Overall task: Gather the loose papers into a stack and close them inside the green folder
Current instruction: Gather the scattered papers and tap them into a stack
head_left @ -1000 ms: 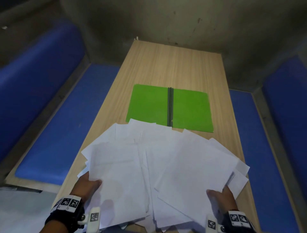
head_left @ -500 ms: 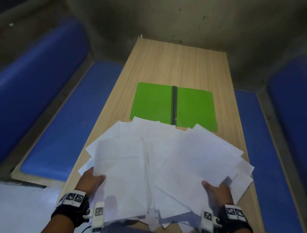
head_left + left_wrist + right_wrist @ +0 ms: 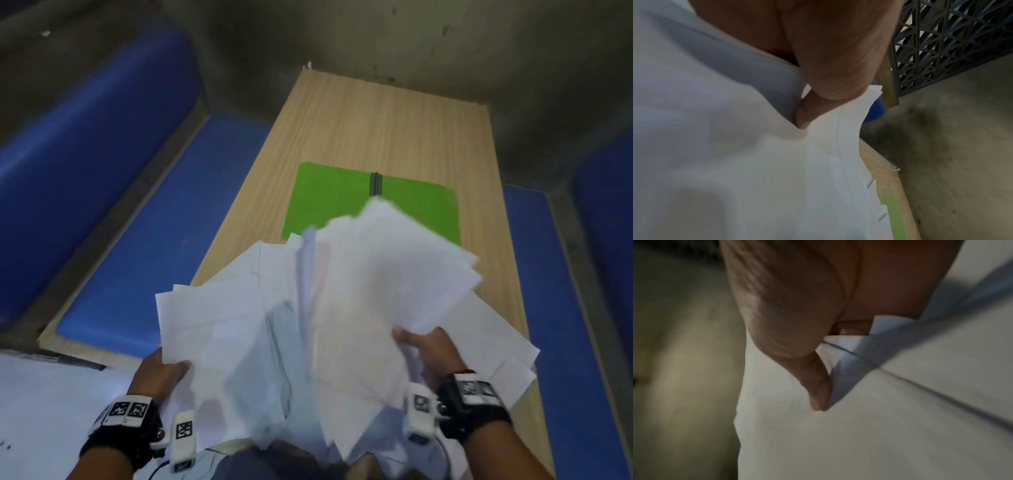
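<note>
- White papers [image 3: 342, 308] dominate the head view: an untidy, fanned mass at the near end of the wooden table [image 3: 394, 130], with the right-hand portion lifted and blurred.
- Head view: the left hand [image 3: 161, 373] grips the left edge of the papers, thumb on top of the upper sheet. The right hand [image 3: 428, 353] grips the right portion of the papers, thumb on top, other fingers hidden beneath.
- Head view: the green folder [image 3: 329, 202] lies open and flat on the table beyond the papers, well apart from both hands. Raised sheets cover its near edge and most of its dark spine [image 3: 375, 183]. Blue benches [image 3: 144, 219] run along both sides of the table.
- Left wrist view: the left hand [image 3: 830, 56] pinches several layered sheets [image 3: 777, 178], the thumb tip pressing a dent into the paper. A sliver of the green folder [image 3: 894, 216] shows at the lower right, past the stepped sheet edges. A dark lattice panel [image 3: 951, 40] and a concrete wall [image 3: 951, 146] appear only here.
- Right wrist view: the right hand [image 3: 807, 305] is closed on the papers [image 3: 879, 418], with the thumb laid along the top sheet and 1 sheet corner tucked against the palm. The picture is blurred, and the folder is out of frame.
</note>
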The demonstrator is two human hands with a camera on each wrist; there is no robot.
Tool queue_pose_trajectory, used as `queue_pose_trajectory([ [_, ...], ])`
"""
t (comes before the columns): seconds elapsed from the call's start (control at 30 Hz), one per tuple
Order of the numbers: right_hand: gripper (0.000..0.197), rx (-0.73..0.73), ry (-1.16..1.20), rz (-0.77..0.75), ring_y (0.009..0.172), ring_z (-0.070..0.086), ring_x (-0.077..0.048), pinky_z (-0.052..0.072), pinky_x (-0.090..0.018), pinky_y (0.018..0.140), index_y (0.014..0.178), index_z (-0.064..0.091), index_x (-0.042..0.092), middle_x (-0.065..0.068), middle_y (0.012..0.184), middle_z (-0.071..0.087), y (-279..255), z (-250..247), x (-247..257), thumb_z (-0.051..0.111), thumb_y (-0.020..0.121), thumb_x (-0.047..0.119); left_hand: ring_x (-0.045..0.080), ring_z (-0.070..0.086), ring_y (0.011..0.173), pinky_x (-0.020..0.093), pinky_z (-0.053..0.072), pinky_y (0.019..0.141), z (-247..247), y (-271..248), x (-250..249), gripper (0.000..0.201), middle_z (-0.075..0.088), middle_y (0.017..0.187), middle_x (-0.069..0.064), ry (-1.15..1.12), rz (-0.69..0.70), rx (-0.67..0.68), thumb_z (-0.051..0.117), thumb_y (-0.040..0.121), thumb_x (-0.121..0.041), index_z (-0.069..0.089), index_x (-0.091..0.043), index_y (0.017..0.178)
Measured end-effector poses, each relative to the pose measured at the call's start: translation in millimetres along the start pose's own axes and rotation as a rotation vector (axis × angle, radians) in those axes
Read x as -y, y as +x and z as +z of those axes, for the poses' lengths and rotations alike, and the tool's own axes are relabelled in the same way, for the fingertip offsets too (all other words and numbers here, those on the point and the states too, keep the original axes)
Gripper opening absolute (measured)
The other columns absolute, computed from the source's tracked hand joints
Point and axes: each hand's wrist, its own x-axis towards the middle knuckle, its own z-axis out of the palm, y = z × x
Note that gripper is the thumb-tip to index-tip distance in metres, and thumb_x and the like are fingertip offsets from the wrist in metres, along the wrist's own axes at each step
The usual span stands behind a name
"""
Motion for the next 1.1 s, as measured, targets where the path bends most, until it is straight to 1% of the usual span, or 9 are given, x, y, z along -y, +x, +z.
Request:
queue_pose_trajectory([
  [0.1,0.030,0.181,-0.365,-0.059,0.074,0.073,-0.017,0.055,-0.025,0.064,0.096,0.069,0.001,-0.006,0.079,0.075,21.7,60.5,-17.0,0.080,0.074,0.020,0.037,0.069,0.072,0.049,0.058,0.069,6.8,-6.1,-2.6,0.020,0.072,0.071,0.015,0.047,0.002,0.008,0.064,0.064,-0.009,0.067,-0.011,0.084],
  [0.17,0.040,0.262,-0.562,-0.088,0.100,0.068,-0.025,0.050,-0.028,0.079,0.110,0.068,0.006,-0.011,0.107,0.071,23.7,89.1,-25.3,0.077,0.076,0.024,0.033,0.066,0.079,0.046,0.055,0.076,8.7,-5.3,-2.9,0.026,0.073,0.082,0.015,0.069,0.019,0.021,0.070,0.068,-0.005,0.065,-0.006,0.093],
  [0.27,0.047,0.299,-0.650,-0.153,0.106,0.064,-0.022,0.045,-0.021,0.081,0.119,0.064,0.012,-0.006,0.119,0.068,14.3,121.4,-23.6,0.076,0.075,0.024,0.034,0.064,0.094,0.047,0.052,0.089,9.2,-3.5,0.3,0.027,0.069,0.103,0.019,0.000,-0.027,-0.001,0.066,0.081,-0.003,0.063,-0.011,0.107],
  [0.43,0.064,0.324,-0.694,-0.183,0.111,0.060,-0.022,0.046,-0.027,0.085,0.126,0.054,0.019,0.002,0.121,0.063,11.0,137.7,-23.1,0.082,0.068,0.029,0.033,0.062,0.089,0.040,0.048,0.082,8.9,0.6,3.3,0.025,0.068,0.102,0.017,0.017,0.002,-0.003,0.061,0.086,0.001,0.062,-0.012,0.107],
  [0.53,0.040,0.335,-0.670,-0.161,0.098,0.066,-0.021,0.053,-0.031,0.085,0.110,0.068,0.018,-0.002,0.110,0.071,10.0,128.8,-23.2,0.080,0.073,0.027,0.033,0.066,0.090,0.047,0.054,0.083,4.7,2.4,4.4,0.028,0.072,0.099,0.012,-0.027,0.008,0.035,0.065,0.080,-0.007,0.065,-0.016,0.106],
  [0.63,0.026,0.247,-0.525,-0.128,0.093,0.068,-0.025,0.055,-0.034,0.080,0.095,0.070,0.016,-0.008,0.101,0.073,12.6,97.8,-18.5,0.081,0.072,0.020,0.031,0.067,0.093,0.047,0.053,0.086,-1.7,4.7,6.1,0.031,0.073,0.102,0.010,-0.125,0.009,0.017,0.065,0.081,-0.003,0.067,-0.015,0.110],
  [0.77,0.037,-0.004,-0.346,-0.081,0.092,0.065,-0.023,0.049,-0.031,0.077,0.105,0.069,0.004,-0.008,0.100,0.069,17.3,38.0,-15.3,0.082,0.070,0.008,0.033,0.063,0.090,0.049,0.051,0.088,-12.6,8.8,7.2,0.024,0.069,0.100,0.011,-0.133,0.016,-0.042,0.060,0.090,-0.001,0.065,-0.016,0.108],
  [0.9,0.043,-0.047,-0.487,-0.031,0.097,0.067,-0.027,0.051,-0.031,0.083,0.106,0.068,0.003,-0.010,0.105,0.071,30.2,1.0,-30.1,0.083,0.069,0.018,0.036,0.065,0.089,0.053,0.054,0.087,-12.6,11.6,7.3,0.024,0.070,0.097,0.013,-0.100,0.010,-0.033,0.060,0.088,-0.001,0.066,-0.015,0.107],
  [1.1,0.047,0.027,-0.605,-0.043,0.095,0.063,-0.024,0.046,-0.025,0.076,0.105,0.059,0.012,-0.005,0.102,0.066,28.6,16.6,-34.5,0.085,0.067,0.022,0.034,0.065,0.080,0.036,0.051,0.068,2.8,-3.0,-3.7,0.020,0.071,0.088,0.017,-0.057,0.041,-0.007,0.058,0.085,0.005,0.066,-0.011,0.095],
])
